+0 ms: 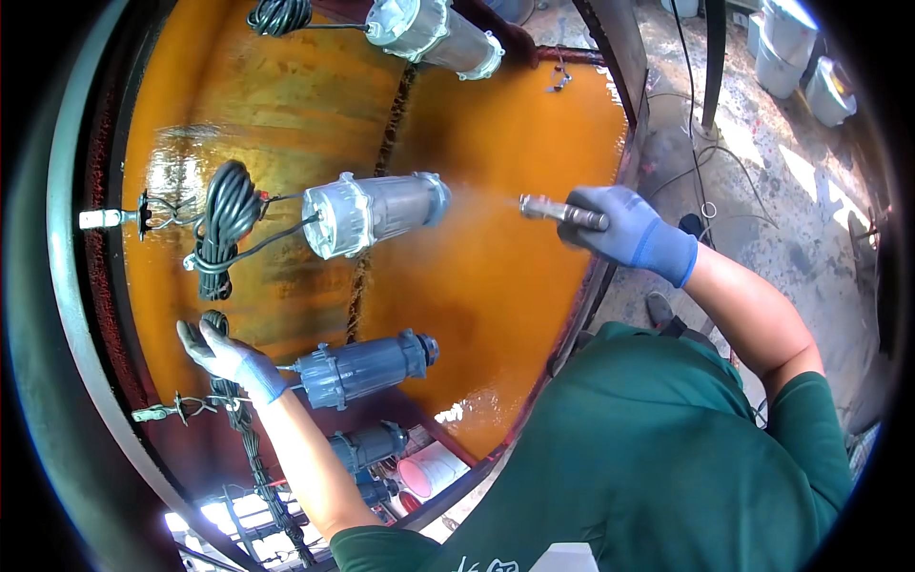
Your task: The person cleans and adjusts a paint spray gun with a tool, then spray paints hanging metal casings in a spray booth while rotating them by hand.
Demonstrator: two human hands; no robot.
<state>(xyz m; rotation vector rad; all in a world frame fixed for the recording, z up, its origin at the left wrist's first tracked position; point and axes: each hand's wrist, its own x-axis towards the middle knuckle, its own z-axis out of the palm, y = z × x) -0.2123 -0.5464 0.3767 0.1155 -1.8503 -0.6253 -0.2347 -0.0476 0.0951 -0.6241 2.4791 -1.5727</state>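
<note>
My right hand (624,227), in a blue-grey work glove, is closed round a metal spray gun (543,206) whose nozzle points left. A faint mist hangs between the nozzle and a pale grey motor-like housing (376,214) with a blue-grey end. That housing hangs with a coiled black cable (224,224) at its left. Lower down, my gloved left hand (229,357) has its fingers apart beside another bundled cable (219,389). Just right of it hangs a blue-grey housing (362,370). Whether the left hand touches the cable is hard to make out.
Behind the housings stands an orange, wet-looking panel (486,315) framed by dark red edges. Another pale housing (434,36) hangs at the top, and more blue-grey ones (370,446) hang below. A pink-topped bucket (431,469), hoses (734,157) and white buckets (782,57) stand around.
</note>
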